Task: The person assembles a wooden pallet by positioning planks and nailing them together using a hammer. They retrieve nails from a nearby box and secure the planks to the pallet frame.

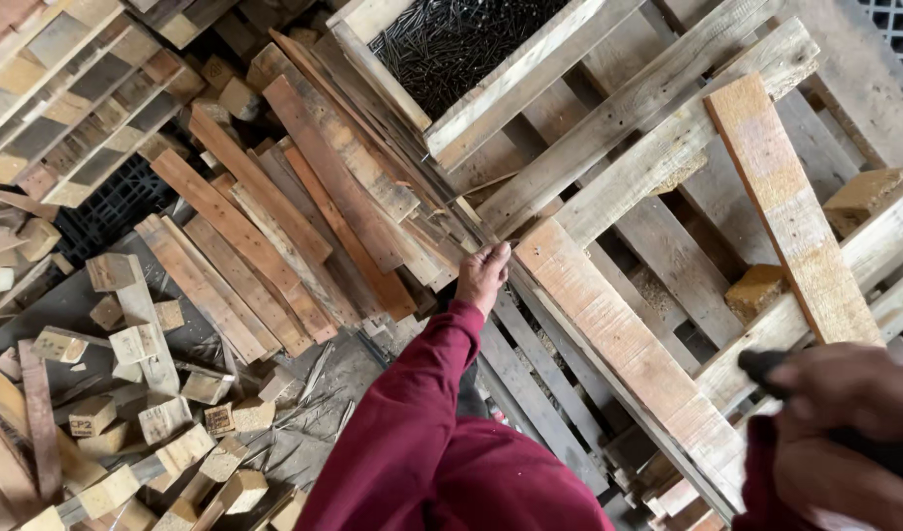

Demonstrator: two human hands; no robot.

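My left hand (483, 275) is curled over the near end of a long reddish plank (619, 339), fingers gripping its edge where it meets the pile of loose boards (274, 236). The plank runs from that hand down toward the lower right, lying across the slats of a wooden pallet (658, 128). My right hand (845, 403), close to the camera and blurred, is clenched around a dark tool handle (761, 366) whose end sticks out to the left; I cannot tell what tool it is. A second, paler plank (791, 206) lies tilted over the pallet at upper right, its lower end close above my right hand. A few wood blocks (756, 290) sit between the pallet's slats. Above the pallet stands a wooden box of dark nails (461, 39). To the left, beyond the board pile, short offcut blocks (137, 344) lie scattered on the floor (73, 300). My dark red sleeves (422, 393) fill the bottom middle.
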